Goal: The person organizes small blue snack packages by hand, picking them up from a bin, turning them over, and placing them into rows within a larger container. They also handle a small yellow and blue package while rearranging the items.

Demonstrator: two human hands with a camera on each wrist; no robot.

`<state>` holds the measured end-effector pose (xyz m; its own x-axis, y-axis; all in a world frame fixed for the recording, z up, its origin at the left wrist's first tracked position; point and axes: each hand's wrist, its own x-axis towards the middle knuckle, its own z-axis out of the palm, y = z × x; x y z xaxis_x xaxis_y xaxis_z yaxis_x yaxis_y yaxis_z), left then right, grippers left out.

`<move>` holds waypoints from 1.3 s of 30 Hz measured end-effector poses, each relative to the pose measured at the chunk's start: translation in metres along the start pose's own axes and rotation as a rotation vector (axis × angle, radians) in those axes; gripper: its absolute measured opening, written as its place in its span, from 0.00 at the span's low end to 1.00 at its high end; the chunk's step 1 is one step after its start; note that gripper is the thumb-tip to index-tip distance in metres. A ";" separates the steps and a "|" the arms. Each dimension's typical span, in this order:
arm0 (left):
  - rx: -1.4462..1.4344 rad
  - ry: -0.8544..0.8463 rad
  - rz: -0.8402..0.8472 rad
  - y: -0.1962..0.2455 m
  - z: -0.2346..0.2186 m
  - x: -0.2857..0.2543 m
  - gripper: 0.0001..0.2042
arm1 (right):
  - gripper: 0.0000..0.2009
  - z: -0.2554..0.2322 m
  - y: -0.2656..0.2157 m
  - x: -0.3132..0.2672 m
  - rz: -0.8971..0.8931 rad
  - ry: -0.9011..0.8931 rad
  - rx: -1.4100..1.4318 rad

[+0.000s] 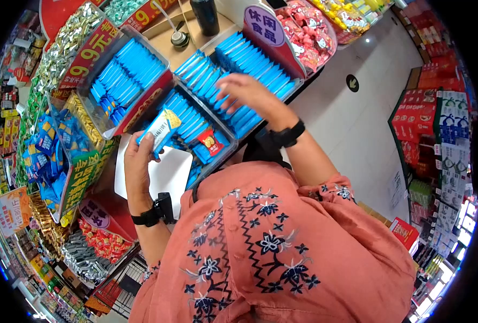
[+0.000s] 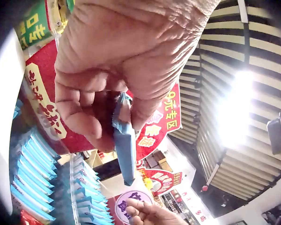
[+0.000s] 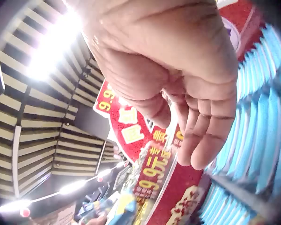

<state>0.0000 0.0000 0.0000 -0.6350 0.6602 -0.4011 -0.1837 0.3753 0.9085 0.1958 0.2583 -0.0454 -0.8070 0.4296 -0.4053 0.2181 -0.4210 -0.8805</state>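
In the head view my left hand [image 1: 138, 168] pinches a flat blue-and-white snack packet [image 1: 164, 128] with a yellow patch at one end. Seen from the left wrist, this packet [image 2: 124, 152] sticks out between thumb and fingers. My right hand [image 1: 250, 96] hovers over a bin of upright blue packets [image 1: 258, 64], fingers loosely bent and holding nothing. The right wrist view shows the same hand [image 3: 178, 79] beside rows of blue packets [image 3: 253, 126]. A red packet [image 1: 211, 142] lies on the blue ones in the near bin, right of my left hand.
Another bin of blue packets [image 1: 128, 72] stands at the left behind a red panel. A white panel [image 1: 177, 167] lies below my left hand. A dark cup [image 1: 205, 16] stands at the back. Floor [image 1: 330, 97] and red-boxed shelves [image 1: 419, 118] are to the right.
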 end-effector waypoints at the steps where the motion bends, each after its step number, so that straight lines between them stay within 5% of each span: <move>1: -0.016 0.018 0.010 0.003 -0.004 -0.001 0.17 | 0.20 -0.009 0.000 -0.001 -0.050 0.097 0.042; 5: -0.042 0.080 -0.007 -0.002 0.010 0.003 0.17 | 0.28 -0.066 0.006 -0.008 0.016 0.373 0.027; 11: -0.041 0.115 -0.014 0.001 0.017 0.003 0.20 | 0.32 -0.112 0.051 0.000 0.104 0.417 0.159; 12: -0.041 0.117 -0.016 0.002 0.018 0.003 0.20 | 0.23 -0.111 0.052 0.001 0.101 0.444 0.177; 15: -0.042 0.096 -0.006 0.004 0.023 0.004 0.20 | 0.21 -0.106 0.052 -0.002 0.072 0.461 0.195; 21: -0.050 0.023 -0.006 0.005 0.038 0.008 0.17 | 0.23 -0.089 0.024 -0.011 0.060 0.176 0.207; 29: -0.043 -0.180 -0.022 0.007 0.076 0.011 0.18 | 0.22 -0.008 -0.005 -0.016 0.110 -0.217 0.062; 34: -0.006 -0.199 -0.015 0.001 0.075 0.012 0.16 | 0.08 0.009 0.001 -0.016 0.115 -0.219 0.041; 39: 0.052 -0.228 -0.013 0.003 0.060 0.003 0.14 | 0.08 0.022 -0.006 -0.023 0.144 -0.237 0.013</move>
<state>0.0422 0.0424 -0.0057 -0.4454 0.7828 -0.4346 -0.1483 0.4142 0.8980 0.2013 0.2337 -0.0253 -0.8743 0.1665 -0.4560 0.3343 -0.4747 -0.8142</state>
